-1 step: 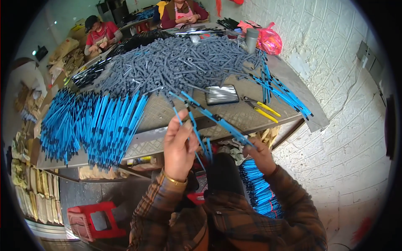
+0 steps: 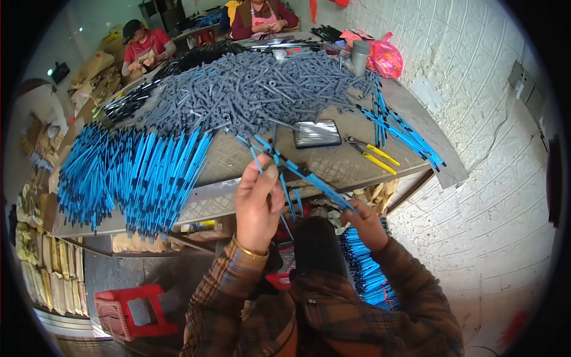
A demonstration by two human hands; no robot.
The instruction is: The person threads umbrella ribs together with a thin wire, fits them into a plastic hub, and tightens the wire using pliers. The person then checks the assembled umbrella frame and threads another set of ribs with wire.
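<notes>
Several blue-handled rods [image 2: 279, 172] pinched in the left hand [image 2: 257, 205] above the table [image 2: 333, 163] edge — one rod's lower end clasped by the right hand [image 2: 364, 223].

place: small assembly workshop | signs: metal workbench [image 2: 333, 163] heaped with grey plastic tubes [image 2: 262, 89] and blue rods [image 2: 137, 172] | yellow-handled pliers [image 2: 372, 153] | seated co-workers [image 2: 146, 44] | whitewashed brick wall [image 2: 476, 71]

left hand [image 2: 257, 205]: raised over table edge, pinching a few blue rods [image 2: 279, 172]
right hand [image 2: 364, 221]: lower, gripping one blue rod's end
table [image 2: 333, 160]: grey tube pile [image 2: 250, 89], blue rod stack [image 2: 128, 175] on left, pliers [image 2: 372, 154], tray [image 2: 317, 134]
below: red stool [image 2: 128, 309]
</notes>
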